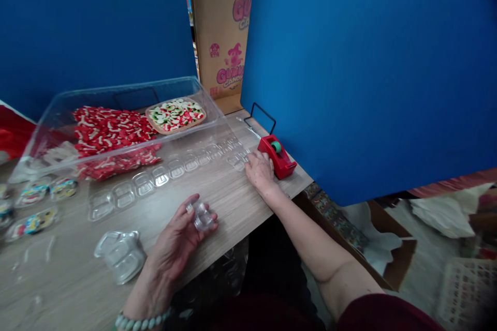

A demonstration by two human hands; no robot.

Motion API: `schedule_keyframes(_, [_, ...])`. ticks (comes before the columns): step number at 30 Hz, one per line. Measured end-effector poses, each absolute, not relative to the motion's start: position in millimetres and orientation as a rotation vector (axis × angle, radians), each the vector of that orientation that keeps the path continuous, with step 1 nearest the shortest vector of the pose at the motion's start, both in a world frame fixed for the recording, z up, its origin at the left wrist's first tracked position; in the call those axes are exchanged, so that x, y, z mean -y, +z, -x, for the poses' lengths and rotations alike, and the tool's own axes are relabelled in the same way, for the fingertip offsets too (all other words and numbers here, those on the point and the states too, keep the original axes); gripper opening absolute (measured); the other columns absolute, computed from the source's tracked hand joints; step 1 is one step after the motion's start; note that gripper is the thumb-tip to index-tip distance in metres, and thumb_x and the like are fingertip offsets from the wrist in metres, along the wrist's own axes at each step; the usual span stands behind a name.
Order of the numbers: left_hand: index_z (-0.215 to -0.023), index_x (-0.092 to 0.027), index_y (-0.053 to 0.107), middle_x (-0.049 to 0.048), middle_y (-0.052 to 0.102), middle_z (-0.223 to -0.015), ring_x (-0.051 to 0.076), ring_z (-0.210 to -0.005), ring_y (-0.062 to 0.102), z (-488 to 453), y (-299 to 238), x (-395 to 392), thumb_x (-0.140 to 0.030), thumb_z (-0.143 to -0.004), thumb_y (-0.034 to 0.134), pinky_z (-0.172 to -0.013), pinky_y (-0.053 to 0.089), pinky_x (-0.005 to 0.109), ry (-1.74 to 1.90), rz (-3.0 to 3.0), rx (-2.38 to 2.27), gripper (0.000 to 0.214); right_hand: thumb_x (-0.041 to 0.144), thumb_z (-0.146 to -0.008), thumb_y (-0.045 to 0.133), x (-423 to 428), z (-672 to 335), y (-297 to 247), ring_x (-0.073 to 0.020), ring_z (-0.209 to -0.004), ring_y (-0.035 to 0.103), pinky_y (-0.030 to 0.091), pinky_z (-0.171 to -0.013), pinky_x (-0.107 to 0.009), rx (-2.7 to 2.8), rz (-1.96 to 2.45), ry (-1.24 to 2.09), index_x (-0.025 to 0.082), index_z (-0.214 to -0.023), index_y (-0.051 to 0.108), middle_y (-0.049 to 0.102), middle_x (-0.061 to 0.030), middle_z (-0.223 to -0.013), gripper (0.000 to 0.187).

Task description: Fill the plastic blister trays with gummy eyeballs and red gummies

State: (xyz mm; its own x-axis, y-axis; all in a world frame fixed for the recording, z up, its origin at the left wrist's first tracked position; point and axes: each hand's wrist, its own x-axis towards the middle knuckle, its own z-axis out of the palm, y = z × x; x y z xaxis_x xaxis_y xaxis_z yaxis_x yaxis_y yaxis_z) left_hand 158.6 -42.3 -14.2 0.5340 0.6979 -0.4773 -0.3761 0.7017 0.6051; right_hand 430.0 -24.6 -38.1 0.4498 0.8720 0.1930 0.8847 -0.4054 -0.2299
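My left hand [180, 240], palm up and fingers curled, holds a small stack of clear plastic blister trays [202, 216] above the near part of the table. Further off, my right hand [259, 170] reaches down to the tabletop, its fingers closed at the edge of one clear plastic tray [236, 160]; the fingertips are partly hidden. A row of similar clear trays [143, 183] runs from the left toward that hand. Just right of it stands a red tape dispenser [282, 163]. Left of my left wrist lies another pile of clear trays [123, 257].
A large clear bin [58, 94] holds red-and-white gummy candies [112, 132] and a smaller tray of green, white and red ones [176, 115]. Colourful printed packs [34, 222] lie at left. Blue panels [368, 72] and a cardboard box [221, 26] stand behind. A black wire stand [264, 114] is near the dispenser.
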Motion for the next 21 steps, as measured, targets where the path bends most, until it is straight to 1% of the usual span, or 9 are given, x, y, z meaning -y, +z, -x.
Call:
schedule_keyframes(4, [-0.124, -0.022, 0.056, 0.0091, 0.073, -0.103, 0.031, -0.091, 0.073, -157.1, -11.9, 41.8, -0.023, -0.076, 0.081, -0.083, 0.060, 0.049, 0.666, -0.468, -0.773, 0.054, 0.024, -0.094, 0.048, 23.6, -428.6, -31.0, -0.0289, -0.116, 0.050, 0.040, -0.100, -0.045, 1.527, 2.351, -0.025, 0.022, -0.113, 0.070, 0.065, -0.0105, -0.127, 0.029])
schedule_keyframes(7, [-0.121, -0.021, 0.057, 0.0071, 0.073, -0.098, 0.029, -0.088, 0.073, -160.4, -9.1, 41.2, -0.022, -0.071, 0.084, -0.081, 0.060, 0.048, 0.719, -0.467, -0.800, 0.056, 0.019, -0.092, 0.050, 33.4, -408.5, -18.5, -0.0257, -0.114, 0.055, 0.042, -0.100, -0.039, 1.555, 2.121, 0.111, 0.021, -0.111, 0.072, 0.069, -0.0096, -0.120, 0.029])
schedule_keyframes(9, [-0.117, -0.022, 0.058, 0.0046, 0.072, -0.094, 0.027, -0.084, 0.073, -164.9, -8.5, 40.2, -0.021, -0.068, 0.087, -0.078, 0.061, 0.047, 0.784, -0.470, -0.822, 0.057, 0.021, -0.091, 0.054, 45.2, -382.1, -8.1, -0.0214, -0.106, 0.061, 0.045, -0.094, -0.033, 1.566, 1.861, 0.334, 0.022, -0.108, 0.073, 0.072, -0.0066, -0.112, 0.026])
schedule_keyframes(10, [-0.116, -0.022, 0.058, 0.0033, 0.071, -0.092, 0.025, -0.081, 0.072, -167.3, -8.8, 39.4, -0.020, -0.067, 0.087, -0.076, 0.061, 0.044, 0.825, -0.473, -0.830, 0.057, 0.024, -0.090, 0.057, 51.9, -366.7, -3.2, -0.0192, -0.100, 0.063, 0.047, -0.090, -0.030, 1.565, 1.735, 0.484, 0.023, -0.106, 0.073, 0.073, -0.0045, -0.107, 0.023])
schedule_keyframes(13, [-0.113, -0.020, 0.061, 0.0000, 0.069, -0.087, 0.014, -0.071, 0.067, -172.7, -11.4, 38.1, -0.017, -0.063, 0.088, -0.065, 0.057, 0.027, 0.955, -0.475, -0.860, 0.057, 0.027, -0.086, 0.063, 69.1, -323.3, 5.8, -0.0149, -0.086, 0.065, 0.046, -0.080, -0.026, 1.518, 1.519, 0.852, 0.024, -0.093, 0.074, 0.074, 0.0001, -0.092, 0.014])
schedule_keyframes(15, [-0.113, -0.019, 0.063, -0.0007, 0.068, -0.086, 0.011, -0.070, 0.064, -172.8, -13.0, 39.1, -0.016, -0.062, 0.089, -0.061, 0.053, 0.022, 1.024, -0.492, -0.896, 0.057, 0.025, -0.083, 0.063, 73.6, -304.8, 5.3, -0.0133, -0.079, 0.064, 0.045, -0.076, -0.026, 1.353, 1.472, 1.072, 0.022, -0.083, 0.073, 0.072, 0.0014, -0.081, 0.010])
schedule_keyframes(18, [-0.115, -0.018, 0.064, 0.0005, 0.068, -0.089, 0.012, -0.074, 0.064, -168.2, -13.4, 42.2, -0.019, -0.062, 0.088, -0.064, 0.053, 0.023, 1.034, -0.536, -0.922, 0.058, 0.022, -0.072, 0.068, 70.6, -296.8, 0.2, -0.0105, -0.065, 0.058, 0.045, -0.070, -0.025, 0.973, 1.338, 1.412, 0.019, -0.072, 0.068, 0.065, 0.0040, -0.066, 0.003])
schedule_keyframes(21, [-0.116, -0.018, 0.065, 0.0013, 0.068, -0.088, 0.014, -0.072, 0.065, -163.8, -12.1, 44.0, -0.022, -0.062, 0.088, -0.062, 0.053, 0.025, 0.985, -0.559, -0.925, 0.059, 0.023, -0.063, 0.073, 66.5, -301.2, -0.7, -0.0080, -0.055, 0.050, 0.043, -0.063, -0.024, 0.766, 1.215, 1.599, 0.017, -0.068, 0.065, 0.058, 0.0061, -0.058, 0.011])
